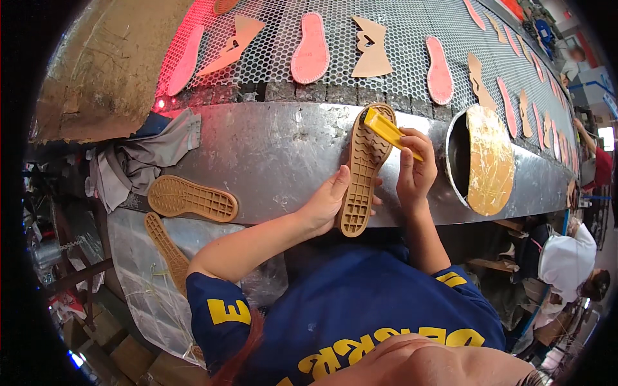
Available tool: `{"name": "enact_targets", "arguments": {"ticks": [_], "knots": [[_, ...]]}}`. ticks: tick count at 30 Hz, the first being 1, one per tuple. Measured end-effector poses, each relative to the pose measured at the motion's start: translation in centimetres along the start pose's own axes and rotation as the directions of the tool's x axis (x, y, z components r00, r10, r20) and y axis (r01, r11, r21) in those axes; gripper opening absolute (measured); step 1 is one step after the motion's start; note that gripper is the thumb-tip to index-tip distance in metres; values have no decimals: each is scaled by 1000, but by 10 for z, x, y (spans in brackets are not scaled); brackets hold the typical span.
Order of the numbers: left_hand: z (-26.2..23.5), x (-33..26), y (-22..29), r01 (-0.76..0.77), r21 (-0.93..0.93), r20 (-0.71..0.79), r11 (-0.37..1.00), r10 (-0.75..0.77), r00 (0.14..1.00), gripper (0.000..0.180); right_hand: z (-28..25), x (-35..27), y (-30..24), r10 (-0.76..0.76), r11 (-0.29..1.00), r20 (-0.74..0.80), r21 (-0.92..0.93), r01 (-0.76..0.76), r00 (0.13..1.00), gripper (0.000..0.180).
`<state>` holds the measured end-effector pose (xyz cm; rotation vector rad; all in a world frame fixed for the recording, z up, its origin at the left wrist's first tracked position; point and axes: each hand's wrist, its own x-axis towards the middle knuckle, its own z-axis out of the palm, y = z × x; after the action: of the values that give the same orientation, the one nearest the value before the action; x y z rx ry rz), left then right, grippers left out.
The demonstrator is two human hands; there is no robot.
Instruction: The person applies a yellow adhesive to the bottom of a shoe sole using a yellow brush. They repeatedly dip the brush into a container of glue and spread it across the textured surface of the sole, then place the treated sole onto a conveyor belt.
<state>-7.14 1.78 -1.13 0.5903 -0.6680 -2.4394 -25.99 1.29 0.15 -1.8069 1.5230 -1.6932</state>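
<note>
My left hand (329,196) is closed around the lower part of a tan shoe sole (358,201), its thumb on the gridded inner face. The sole is tilted upright over the metal ledge. In my right hand (418,168) is a brush with a flat yellow handle (385,131), pinched between thumb and fingers. Its dark tip touches the sole's wide end, or hovers just over it; I cannot tell which. To the left, another tan sole (192,198) lies across the ledge's edge, and a further sole (167,251) rests on clear plastic below it.
Beyond the metal ledge (270,148) a mesh conveyor (273,64) carries pink insoles (310,48) and tan cut pieces (372,55). A round pot with a stained, partial cover (490,161) stands right of my hand. A grey cloth (145,154) lies left. Co-workers are at the far right.
</note>
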Motion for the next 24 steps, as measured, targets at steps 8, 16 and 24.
{"name": "enact_targets", "arguments": {"ticks": [8,16,24], "knots": [[6,8,-1,37,-27,-20,999,-37,999,72,-12,-8,1,47,984,84,165,-61,995,13],[17,18,-8,50,-110,-28,993,-53,998,70,-32,-31,-2,55,980,152,181,-82,987,13],[20,21,-10,67,-89,-41,994,-71,997,73,-56,-50,-26,-29,991,228,133,-2,973,17]]}}
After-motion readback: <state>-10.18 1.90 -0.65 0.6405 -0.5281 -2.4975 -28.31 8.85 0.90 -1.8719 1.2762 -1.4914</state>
